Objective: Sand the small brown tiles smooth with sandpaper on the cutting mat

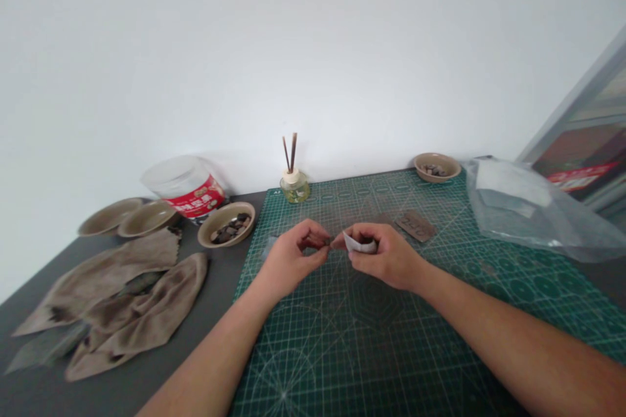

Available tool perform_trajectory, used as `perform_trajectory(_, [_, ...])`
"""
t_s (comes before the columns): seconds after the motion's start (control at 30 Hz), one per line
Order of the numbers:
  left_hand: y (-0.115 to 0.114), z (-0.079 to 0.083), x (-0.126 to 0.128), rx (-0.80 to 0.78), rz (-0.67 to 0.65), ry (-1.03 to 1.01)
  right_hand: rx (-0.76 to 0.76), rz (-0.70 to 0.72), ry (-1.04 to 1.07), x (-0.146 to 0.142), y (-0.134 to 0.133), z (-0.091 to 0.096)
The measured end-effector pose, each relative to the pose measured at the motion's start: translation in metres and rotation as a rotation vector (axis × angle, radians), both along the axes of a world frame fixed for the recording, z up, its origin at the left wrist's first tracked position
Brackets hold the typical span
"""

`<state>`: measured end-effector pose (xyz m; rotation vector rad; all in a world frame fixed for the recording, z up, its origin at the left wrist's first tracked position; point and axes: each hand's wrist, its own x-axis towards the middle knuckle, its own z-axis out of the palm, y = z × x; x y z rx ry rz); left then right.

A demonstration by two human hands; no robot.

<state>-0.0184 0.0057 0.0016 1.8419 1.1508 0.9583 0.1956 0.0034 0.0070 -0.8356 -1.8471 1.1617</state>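
Note:
My left hand [298, 251] is closed in a pinch above the cutting mat, with a small dark piece [328, 242] at its fingertips. The piece is too small to make out clearly. My right hand [386, 254] grips a folded white sheet [360, 245], which looks like paper, between thumb and fingers. Its index fingertip reaches across to the small piece, so the two hands almost meet. Beneath both lies the green cutting mat [317, 352]. Just beyond the right hand is a flat brown piece [415, 225] with dark marks on it.
A bowl of small stones [226, 242] stands left, near two bowls [147, 229], a red-labelled plastic jar [195, 195] and crumpled brown cloths [141, 332]. Behind are a reed diffuser [295, 187] and another stone-filled bowl [437, 177]. A clear plastic bag [528, 215] lies right.

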Motion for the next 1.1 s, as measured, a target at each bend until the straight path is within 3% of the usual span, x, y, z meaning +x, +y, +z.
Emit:
perform_trajectory(0.23, [-0.0003,-0.0017,0.0018,-0.051,-0.032,-0.193,0.086,-0.139,-0.037,0.0019,0.0007,0.0001])
perform_trajectory(0.4, [-0.0007,-0.0006,0.0013,-0.136,-0.072,-0.181,0.24,-0.173,-0.064,0.0017,-0.001,0.0008])
perform_trajectory(0.63, [-0.0018,0.0033,0.0024,-0.139,-0.079,-0.11,0.345,-0.087,-0.07,0.0029,-0.0013,-0.0011])
perform_trajectory(0.93, [-0.0009,0.0004,-0.0008,-0.215,-0.092,-0.166,0.383,-0.052,-0.133,0.0048,0.0005,-0.0052])
perform_trajectory(1.1, [-0.0014,-0.0014,-0.0017,-0.169,-0.086,-0.124,0.381,-0.072,-0.16,0.0037,-0.0004,-0.0069])
